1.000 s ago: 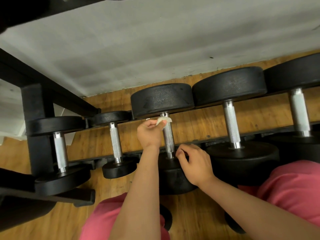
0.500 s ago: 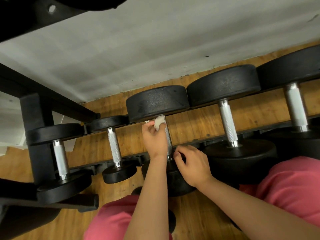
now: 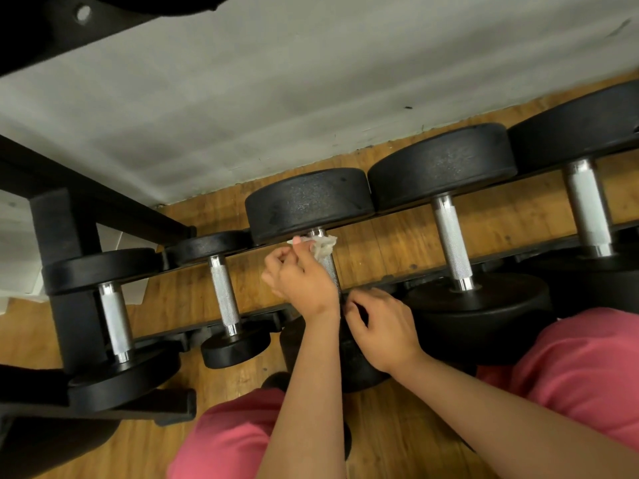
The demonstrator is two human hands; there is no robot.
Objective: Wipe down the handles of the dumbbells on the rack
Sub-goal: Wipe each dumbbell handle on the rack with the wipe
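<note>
Wiping third handle point(image 3: 330, 271) on rack point(image 3: 65, 243): my left hand point(image 3: 301, 281) pinches wipe point(image 3: 323, 246) round its far end; right hand point(image 3: 380, 330) curled at near head point(image 3: 361, 369), grip unclear. Next, I drag wipe nearward

Handle point(image 3: 331, 271) — perhaps half behind left hand point(image 3: 301, 285)

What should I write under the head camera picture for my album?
Left hand presses a white wipe to the middle dumbbell's handle on the rack; right hand holds its near weight.
</note>
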